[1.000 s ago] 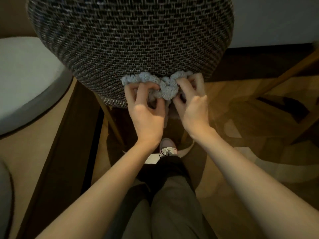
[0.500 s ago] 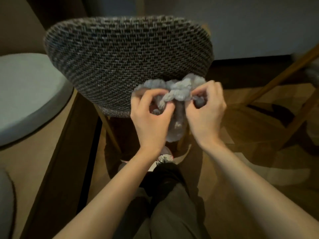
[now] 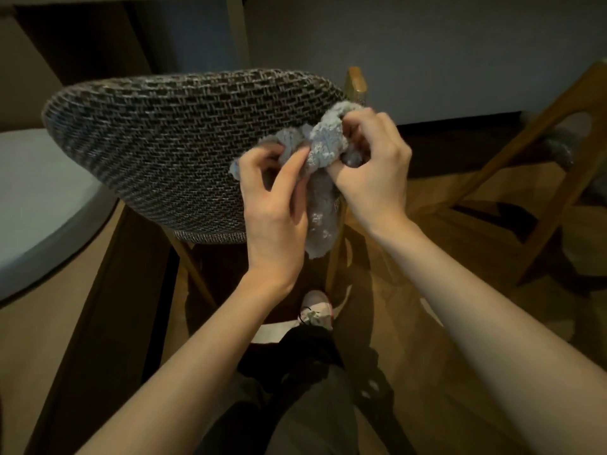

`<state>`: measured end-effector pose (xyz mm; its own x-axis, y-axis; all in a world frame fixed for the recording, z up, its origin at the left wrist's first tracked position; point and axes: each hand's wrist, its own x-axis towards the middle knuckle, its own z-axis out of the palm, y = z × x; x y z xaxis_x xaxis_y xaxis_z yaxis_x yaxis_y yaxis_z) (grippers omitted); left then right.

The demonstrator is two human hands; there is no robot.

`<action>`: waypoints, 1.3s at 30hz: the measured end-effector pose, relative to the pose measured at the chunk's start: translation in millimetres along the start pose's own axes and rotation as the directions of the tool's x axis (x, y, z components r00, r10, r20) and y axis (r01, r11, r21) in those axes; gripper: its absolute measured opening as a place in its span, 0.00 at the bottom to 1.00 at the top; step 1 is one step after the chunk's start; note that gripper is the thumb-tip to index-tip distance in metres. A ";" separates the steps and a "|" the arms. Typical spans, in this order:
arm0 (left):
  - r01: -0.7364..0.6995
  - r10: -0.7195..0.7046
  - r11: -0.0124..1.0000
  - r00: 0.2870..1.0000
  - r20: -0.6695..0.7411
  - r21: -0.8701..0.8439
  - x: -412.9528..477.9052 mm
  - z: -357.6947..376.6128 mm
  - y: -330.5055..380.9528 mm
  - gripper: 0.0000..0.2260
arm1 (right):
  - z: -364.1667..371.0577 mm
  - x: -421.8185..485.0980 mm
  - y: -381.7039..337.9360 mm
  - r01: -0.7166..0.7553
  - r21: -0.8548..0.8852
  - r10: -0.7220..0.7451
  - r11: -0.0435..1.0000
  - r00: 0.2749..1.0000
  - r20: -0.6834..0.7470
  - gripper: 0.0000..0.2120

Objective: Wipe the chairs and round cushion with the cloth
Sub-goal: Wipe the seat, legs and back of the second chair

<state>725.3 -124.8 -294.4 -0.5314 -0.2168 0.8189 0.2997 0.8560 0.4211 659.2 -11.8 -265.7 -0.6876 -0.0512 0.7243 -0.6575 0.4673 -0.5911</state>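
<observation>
A chair with a dark woven seat (image 3: 170, 142) and light wooden legs stands in front of me. Both hands hold a fluffy grey cloth (image 3: 323, 149) bunched up over the seat's right front edge. My left hand (image 3: 274, 205) pinches the cloth's left part. My right hand (image 3: 371, 169) grips the right part, and a loose end of cloth hangs down between the hands. A pale round cushion (image 3: 36, 198) lies at the left edge of view.
A second wooden chair frame (image 3: 542, 178) stands at the right on the wood floor. A low dark platform edge (image 3: 108, 307) runs along the left beside the chair. My legs and one shoe (image 3: 317, 311) are below the chair. A grey wall is behind.
The hands and cloth have lifted off the seat's front edge and shifted right, and the cloth is more bunched, with an end hanging down. My view has pulled back and tilted up.
</observation>
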 end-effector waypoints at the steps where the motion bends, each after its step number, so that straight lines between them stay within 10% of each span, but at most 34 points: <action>1: 0.014 -0.015 1.000 1.000 0.028 0.014 -6.2 4.7 -3.1 0.14 | 4.2 -6.4 7.3 -0.035 0.006 0.034 0.999 0.999 0.035 0.12; 18: -0.094 -0.048 0.961 0.871 0.490 0.262 -83.4 67.3 -49.7 0.19 | 59.8 -84.5 118.1 -0.421 0.075 0.390 0.904 0.883 0.262 0.09; 29: -0.322 0.319 0.946 0.942 0.102 0.016 -19.8 80.9 -4.6 0.15 | 4.6 -22.2 81.8 -0.164 0.105 0.188 0.981 0.936 -0.299 0.09; 39: -0.459 0.275 0.832 0.829 0.487 0.313 -5.5 95.0 -5.2 0.22 | 35.7 -5.5 108.2 -0.358 0.187 0.382 0.915 0.917 -0.115 0.10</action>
<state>651.3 -83.5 -338.1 -0.7442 0.2837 0.6047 0.2454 0.9581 -0.1475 580.9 7.6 -346.4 -0.8462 0.2329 0.4793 -0.4132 0.2812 -0.8662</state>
